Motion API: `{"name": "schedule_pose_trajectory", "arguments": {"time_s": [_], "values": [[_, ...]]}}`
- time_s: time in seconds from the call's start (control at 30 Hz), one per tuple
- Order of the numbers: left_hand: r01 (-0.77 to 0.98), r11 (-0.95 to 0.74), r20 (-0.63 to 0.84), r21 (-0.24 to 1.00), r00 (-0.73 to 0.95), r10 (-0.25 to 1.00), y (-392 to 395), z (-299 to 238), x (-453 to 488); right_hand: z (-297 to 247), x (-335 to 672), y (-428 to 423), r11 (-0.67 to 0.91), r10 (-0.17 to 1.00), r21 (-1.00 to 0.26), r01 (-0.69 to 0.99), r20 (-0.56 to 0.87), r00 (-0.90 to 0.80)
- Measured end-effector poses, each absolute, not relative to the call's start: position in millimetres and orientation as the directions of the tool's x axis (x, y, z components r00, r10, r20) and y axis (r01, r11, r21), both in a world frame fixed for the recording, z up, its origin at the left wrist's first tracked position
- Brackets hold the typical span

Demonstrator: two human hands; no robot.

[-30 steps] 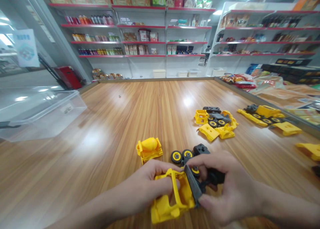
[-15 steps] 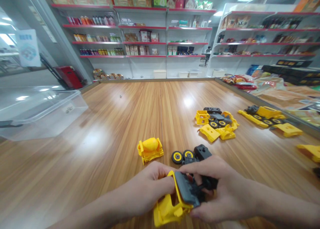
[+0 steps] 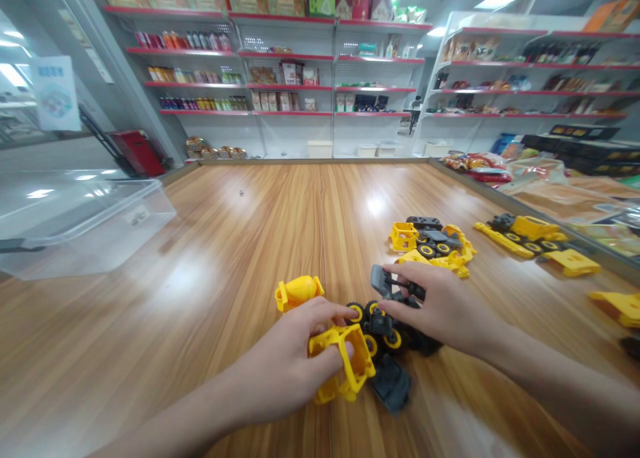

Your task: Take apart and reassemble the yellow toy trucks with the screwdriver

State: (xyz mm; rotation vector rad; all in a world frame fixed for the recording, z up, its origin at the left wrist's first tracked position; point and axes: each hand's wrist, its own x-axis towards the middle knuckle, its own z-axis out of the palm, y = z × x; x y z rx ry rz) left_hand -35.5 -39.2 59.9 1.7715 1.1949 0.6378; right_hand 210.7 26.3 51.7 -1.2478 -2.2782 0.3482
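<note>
My left hand [image 3: 305, 358] is closed on a yellow toy truck cab [image 3: 357, 371], an open frame with window holes, held just above the table. Thumb and fingers of my right hand [image 3: 440, 305] close on a grey toy part [image 3: 381, 281] with a black rod-like piece, whose exact kind I cannot make out. Between the hands lie black toy wheels [image 3: 369, 345] with yellow rims on a dark chassis, partly covered by the right hand. A dark grey plate-like part [image 3: 393, 383] sits in front of them. Behind my left hand is a yellow mixer drum piece [image 3: 300, 291].
A group of yellow and black toy parts [image 3: 435, 241] lies beyond my right hand, with another group [image 3: 535, 235] farther right. A clear plastic box [image 3: 125, 221] stands at the left. Stocked shelves [image 3: 285, 88] line the back beyond the wooden table [image 3: 260, 225].
The grey part has come apart from the yellow cab. My right hand has moved up and away with it, while my left hand keeps the cab. The wheels and dark plate now show between them.
</note>
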Motion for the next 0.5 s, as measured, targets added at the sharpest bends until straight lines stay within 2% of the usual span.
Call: {"name": "schedule_pose_trajectory", "arguments": {"time_s": [0.13, 0.27, 0.4, 0.5], "values": [[0.637, -0.255, -0.007, 0.727, 0.379, 0.925, -37.3, 60.4, -35.9, 50.0, 205.6, 38.3, 0.549, 0.835, -0.325, 0.77, 0.259, -0.486], [0.748, -0.284, -0.01, 0.6, 0.362, 0.932, -36.8, 60.8, -39.3, 48.4, 199.5, 42.8, 0.568, 0.82, -0.25, 0.784, 0.252, -0.514], [0.756, -0.264, -0.096, 0.599, 0.395, 0.914, -37.4, 62.8, -44.7, 47.3, 198.8, 46.4, 0.584, 0.807, -0.232, 0.778, 0.274, -0.524], [0.763, -0.2, -0.169, 0.615, 0.375, 0.911, -36.8, 63.8, -47.8, 49.8, 200.1, 44.3, 0.615, 0.787, -0.287, 0.734, 0.288, -0.546]]}}
